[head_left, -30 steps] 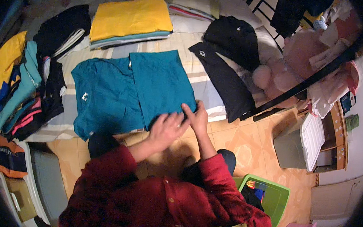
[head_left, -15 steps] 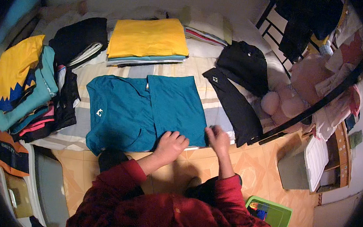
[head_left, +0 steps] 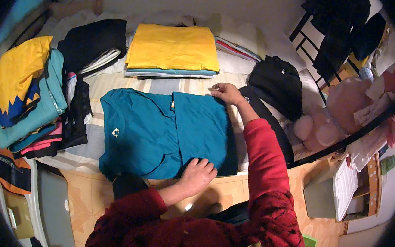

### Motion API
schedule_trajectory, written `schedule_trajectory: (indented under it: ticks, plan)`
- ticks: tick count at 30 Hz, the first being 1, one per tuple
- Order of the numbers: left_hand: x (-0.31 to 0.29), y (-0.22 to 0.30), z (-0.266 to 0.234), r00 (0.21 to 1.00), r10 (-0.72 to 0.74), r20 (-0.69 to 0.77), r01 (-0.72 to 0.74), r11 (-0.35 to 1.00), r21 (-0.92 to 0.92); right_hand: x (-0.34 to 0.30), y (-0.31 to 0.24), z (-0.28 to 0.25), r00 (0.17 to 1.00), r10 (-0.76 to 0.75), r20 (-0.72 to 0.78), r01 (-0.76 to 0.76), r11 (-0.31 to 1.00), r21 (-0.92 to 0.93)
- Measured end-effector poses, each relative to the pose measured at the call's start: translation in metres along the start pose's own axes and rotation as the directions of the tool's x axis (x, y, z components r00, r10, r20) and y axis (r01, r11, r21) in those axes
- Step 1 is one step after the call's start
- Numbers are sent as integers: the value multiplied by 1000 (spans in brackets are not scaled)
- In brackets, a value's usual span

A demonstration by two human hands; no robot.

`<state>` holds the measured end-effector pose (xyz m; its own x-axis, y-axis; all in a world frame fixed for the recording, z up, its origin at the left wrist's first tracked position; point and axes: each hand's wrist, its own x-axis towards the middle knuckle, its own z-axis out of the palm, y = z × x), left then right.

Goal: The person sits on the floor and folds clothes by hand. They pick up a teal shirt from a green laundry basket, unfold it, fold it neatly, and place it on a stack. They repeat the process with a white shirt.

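Note:
A teal T-shirt [head_left: 145,138] lies partly folded on the bed in front of me, its lower part doubled back over the right side and its neckline toward the left. My left hand [head_left: 197,175] rests on the shirt's near edge, fingers lying over the cloth. At the far right corner of the folded part, my right hand [head_left: 229,93] has its fingertips closed on the fabric. A pair of black trousers [head_left: 276,127] lies just right of the shirt, partly covered by my right forearm.
Behind the shirt is a folded stack topped by yellow cloth [head_left: 173,47]. Piled clothes [head_left: 22,77] and a black garment [head_left: 92,41] lie left; another black garment [head_left: 277,85] is back right. Pink plush toys [head_left: 317,128] sit by the bed rail. A lidded bin [head_left: 320,184] stands on the floor.
My right hand has moved from the shirt's near right corner to its far right corner. My left hand stays at the near edge. The view has shifted slightly.

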<state>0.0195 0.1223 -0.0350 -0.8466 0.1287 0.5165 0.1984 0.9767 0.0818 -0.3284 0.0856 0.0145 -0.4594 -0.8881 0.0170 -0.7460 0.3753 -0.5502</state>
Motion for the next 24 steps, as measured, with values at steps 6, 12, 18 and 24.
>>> schedule_trajectory:
  ticks: [6,12,18,24]
  plan:
    - [-3,-1,0,1000,-24,-9,24,999,-31,8,-3,-12,971,30,239,-65,988,139]
    - [-2,1,-2,997,-42,66,45,998,-37,3,-4,-16,942,-40,333,-98,917,387]
    - [-2,1,0,998,-49,44,51,998,-48,-6,2,-15,957,-2,290,-44,988,150]
    - [-3,1,0,998,-44,54,46,998,-39,-7,0,-30,908,171,382,-208,976,57]
